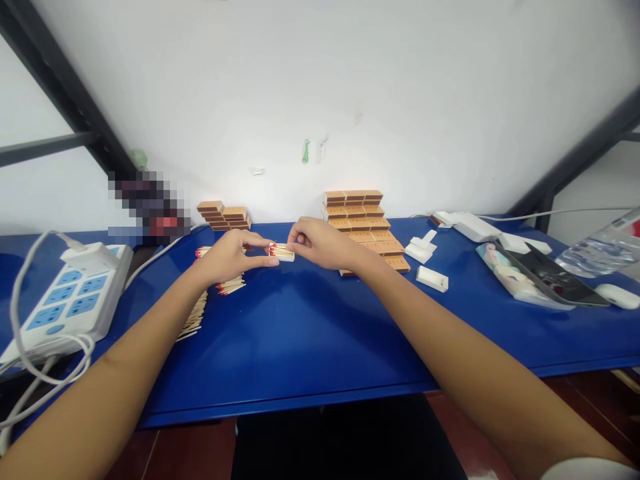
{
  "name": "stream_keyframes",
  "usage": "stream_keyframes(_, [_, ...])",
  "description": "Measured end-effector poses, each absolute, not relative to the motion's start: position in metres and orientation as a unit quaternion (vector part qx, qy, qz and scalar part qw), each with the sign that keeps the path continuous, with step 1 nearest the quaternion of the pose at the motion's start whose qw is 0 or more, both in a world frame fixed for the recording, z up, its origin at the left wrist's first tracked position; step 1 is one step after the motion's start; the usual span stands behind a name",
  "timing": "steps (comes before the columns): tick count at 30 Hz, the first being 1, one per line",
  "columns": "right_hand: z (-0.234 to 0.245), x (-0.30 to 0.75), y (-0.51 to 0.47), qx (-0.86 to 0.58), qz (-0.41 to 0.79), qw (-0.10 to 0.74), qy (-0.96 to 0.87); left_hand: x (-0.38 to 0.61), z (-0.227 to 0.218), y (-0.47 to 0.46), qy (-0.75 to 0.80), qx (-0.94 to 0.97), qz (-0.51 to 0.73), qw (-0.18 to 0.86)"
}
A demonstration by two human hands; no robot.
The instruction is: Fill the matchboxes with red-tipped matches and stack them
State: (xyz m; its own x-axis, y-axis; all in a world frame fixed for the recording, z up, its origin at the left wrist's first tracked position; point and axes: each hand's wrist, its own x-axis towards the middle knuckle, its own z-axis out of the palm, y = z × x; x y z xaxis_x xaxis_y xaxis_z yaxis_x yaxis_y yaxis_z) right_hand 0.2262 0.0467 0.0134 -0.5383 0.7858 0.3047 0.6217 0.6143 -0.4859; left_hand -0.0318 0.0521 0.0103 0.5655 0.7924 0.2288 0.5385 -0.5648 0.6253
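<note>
A small white matchbox tray filled with red-tipped matches is held just above the blue table. My left hand grips its left end between thumb and fingers, beside the red match heads. At the tray's right end, my right hand has its thumb and curled fingers closed on it; the exact fingertip contact is partly hidden. Loose matches lie in a pile under and beside my left hand. More matches are spread nearer me, partly covered by my left forearm.
Stacked matchboxes stand like steps behind my right hand; a smaller stack is at back left. White boxes, a pouch, a mouse and a plastic bottle lie right. A power strip with cables sits left.
</note>
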Motion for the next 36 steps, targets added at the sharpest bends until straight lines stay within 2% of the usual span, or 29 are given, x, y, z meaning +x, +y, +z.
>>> stream_keyframes(19, [0.008,0.221,0.046,-0.378,0.165,0.301,-0.860,-0.032,0.006,0.053,0.378,0.854,0.263,0.243])
stream_keyframes(27, [0.003,0.218,0.046,-0.290,0.188,0.339,-0.875,-0.029,0.006,0.051,0.365,0.857,0.257,0.257])
stream_keyframes(36, [0.004,0.220,0.047,-0.302,0.180,0.339,-0.873,-0.029,0.009,0.050,0.375,0.855,0.254,0.251])
